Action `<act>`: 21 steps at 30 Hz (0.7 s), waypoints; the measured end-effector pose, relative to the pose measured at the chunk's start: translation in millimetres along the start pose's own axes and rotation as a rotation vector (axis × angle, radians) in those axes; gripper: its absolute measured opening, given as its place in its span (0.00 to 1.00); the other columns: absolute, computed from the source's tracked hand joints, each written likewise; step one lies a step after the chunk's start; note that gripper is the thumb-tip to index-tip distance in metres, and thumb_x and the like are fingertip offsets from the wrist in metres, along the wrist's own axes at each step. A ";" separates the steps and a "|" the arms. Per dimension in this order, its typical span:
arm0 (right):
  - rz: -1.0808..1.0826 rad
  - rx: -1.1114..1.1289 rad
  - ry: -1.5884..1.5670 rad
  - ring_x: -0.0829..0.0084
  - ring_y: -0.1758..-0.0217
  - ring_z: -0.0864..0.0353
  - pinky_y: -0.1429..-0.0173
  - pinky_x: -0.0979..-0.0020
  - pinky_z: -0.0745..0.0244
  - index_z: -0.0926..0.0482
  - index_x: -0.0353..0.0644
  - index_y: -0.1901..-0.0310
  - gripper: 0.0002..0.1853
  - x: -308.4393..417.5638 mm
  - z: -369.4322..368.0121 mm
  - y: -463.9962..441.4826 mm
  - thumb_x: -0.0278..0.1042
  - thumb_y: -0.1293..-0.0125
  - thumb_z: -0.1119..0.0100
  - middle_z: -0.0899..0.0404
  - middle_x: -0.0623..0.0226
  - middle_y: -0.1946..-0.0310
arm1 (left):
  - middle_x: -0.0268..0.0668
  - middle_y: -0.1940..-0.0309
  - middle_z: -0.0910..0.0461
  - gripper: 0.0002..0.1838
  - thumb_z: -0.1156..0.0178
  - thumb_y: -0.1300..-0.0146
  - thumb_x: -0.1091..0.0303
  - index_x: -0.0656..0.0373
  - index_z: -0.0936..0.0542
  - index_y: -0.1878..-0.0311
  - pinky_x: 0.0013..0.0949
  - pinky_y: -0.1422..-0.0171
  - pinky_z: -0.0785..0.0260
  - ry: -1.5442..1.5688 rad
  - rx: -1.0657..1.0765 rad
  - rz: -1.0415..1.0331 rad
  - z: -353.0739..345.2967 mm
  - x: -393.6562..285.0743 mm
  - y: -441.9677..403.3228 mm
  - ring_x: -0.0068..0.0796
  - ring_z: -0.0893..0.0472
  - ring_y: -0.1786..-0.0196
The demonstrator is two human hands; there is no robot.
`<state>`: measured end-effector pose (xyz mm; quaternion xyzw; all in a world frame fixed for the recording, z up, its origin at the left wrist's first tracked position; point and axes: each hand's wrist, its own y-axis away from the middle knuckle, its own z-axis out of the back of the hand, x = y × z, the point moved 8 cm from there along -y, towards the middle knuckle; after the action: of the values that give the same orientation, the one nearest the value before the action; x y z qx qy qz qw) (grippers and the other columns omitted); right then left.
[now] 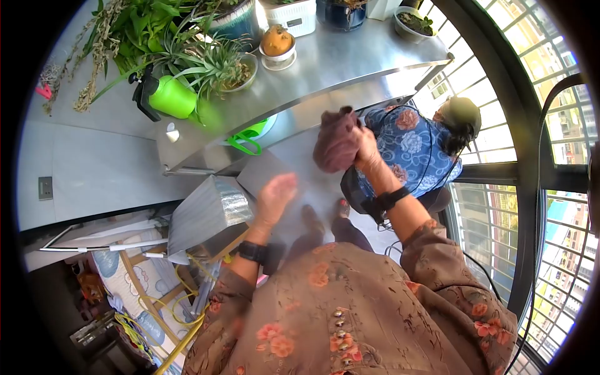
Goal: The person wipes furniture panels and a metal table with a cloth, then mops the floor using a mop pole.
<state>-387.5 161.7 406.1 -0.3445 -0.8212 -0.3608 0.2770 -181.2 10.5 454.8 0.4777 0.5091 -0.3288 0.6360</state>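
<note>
So the right hand (367,150) has a bunched-up dark maroon cloth (337,139) gripped in it, held up in the air just off the front edge of the stainless steel shelf table (340,59), with a coworker in a blue floral top (406,140) crouched or seated right next to it near the barred window (484,212). Can't tell if the cloth is touching that top or just overlapping it from this angle. The left hand (277,194) is blurry but it's released, nothing in it, fingers pretty much extended, hanging over the floor near a silvery foil-covered box (212,209). There's a dark band on each wrist too. Up on the metal table there's a bright green spray bottle (172,97) by the left end with a small white cap-like thing (172,132) near it, then a spiky air-plant-looking thing (215,69) in a pale bowl, an orange-brown round pot or gourd (277,41) sitting in a little white dish, a white plastic basket (294,17), a dark blue pot (341,15) and a clear-ish tub with small seedlings (415,25) at the right corner. Below the tabletop you can see something green with a loop handle (248,139), partly hidden by the edge.
</note>
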 end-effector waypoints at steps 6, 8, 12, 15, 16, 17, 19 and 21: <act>0.309 -0.110 0.310 0.74 0.61 0.23 0.56 0.72 0.26 0.25 0.31 0.53 0.19 165.5 -2.5 -98.6 0.33 0.44 0.39 0.21 0.63 0.63 | 0.36 0.62 0.21 0.16 0.42 0.39 0.66 0.65 0.27 0.51 0.24 0.57 0.29 0.019 -0.048 0.154 8.9 19.1 31.4 0.23 0.21 0.63; 0.388 -0.133 0.572 0.68 0.58 0.21 0.52 0.70 0.27 0.26 0.27 0.53 0.28 204.7 5.3 -143.3 0.45 0.47 0.36 0.21 0.55 0.61 | 0.37 0.63 0.21 0.15 0.43 0.38 0.66 0.65 0.26 0.52 0.24 0.60 0.29 0.114 -0.144 0.262 19.4 36.4 43.6 0.23 0.21 0.64; 0.397 -0.181 1.587 0.51 0.37 0.37 0.37 0.59 0.38 0.46 0.32 0.36 0.60 194.5 0.4 -213.7 0.73 0.63 0.38 0.38 0.44 0.40 | 0.38 0.64 0.21 0.15 0.44 0.38 0.65 0.64 0.26 0.52 0.24 0.61 0.29 0.134 -0.254 0.329 38.8 73.4 71.3 0.24 0.21 0.66; 0.216 -0.303 1.954 0.44 0.35 0.45 0.45 0.39 0.40 0.43 0.54 0.35 0.55 155.5 -36.3 -207.2 0.69 0.67 0.34 0.43 0.51 0.38 | 0.39 0.65 0.20 0.16 0.44 0.38 0.64 0.65 0.26 0.53 0.24 0.63 0.29 0.121 -0.299 0.368 45.5 92.1 84.2 0.24 0.21 0.67; 0.310 -0.252 1.972 0.47 0.36 0.41 0.47 0.38 0.39 0.39 0.52 0.39 0.47 147.2 -53.8 -204.9 0.62 0.63 0.34 0.39 0.54 0.40 | 0.39 0.65 0.20 0.16 0.43 0.39 0.64 0.65 0.26 0.53 0.24 0.63 0.29 0.121 -0.321 0.388 46.6 96.4 89.7 0.25 0.21 0.67; 0.322 -0.182 2.006 0.49 0.38 0.40 0.47 0.39 0.38 0.38 0.52 0.40 0.43 133.3 -68.7 -204.6 0.59 0.59 0.35 0.38 0.57 0.41 | 0.39 0.65 0.20 0.16 0.43 0.39 0.64 0.65 0.26 0.53 0.24 0.63 0.29 0.118 -0.318 0.394 45.4 98.3 93.1 0.25 0.21 0.67; 0.356 -0.020 2.100 0.54 0.40 0.37 0.49 0.42 0.36 0.35 0.51 0.42 0.35 103.0 -100.6 -196.8 0.52 0.53 0.39 0.35 0.61 0.44 | 0.39 0.65 0.20 0.13 0.45 0.38 0.68 0.65 0.25 0.54 0.25 0.60 0.28 0.167 -0.330 0.433 40.5 102.2 95.5 0.24 0.21 0.66; 0.431 0.118 2.161 0.58 0.42 0.34 0.50 0.46 0.34 0.33 0.52 0.44 0.29 67.2 -127.3 -173.8 0.49 0.49 0.41 0.33 0.64 0.46 | 0.39 0.65 0.20 0.13 0.45 0.38 0.68 0.65 0.25 0.53 0.25 0.60 0.28 0.176 -0.326 0.456 34.2 99.0 90.9 0.24 0.21 0.66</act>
<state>-535.2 -0.7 458.2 0.0304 -0.0849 -0.3763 0.9221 -61.2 14.8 385.3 0.4979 0.4881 -0.0483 0.7152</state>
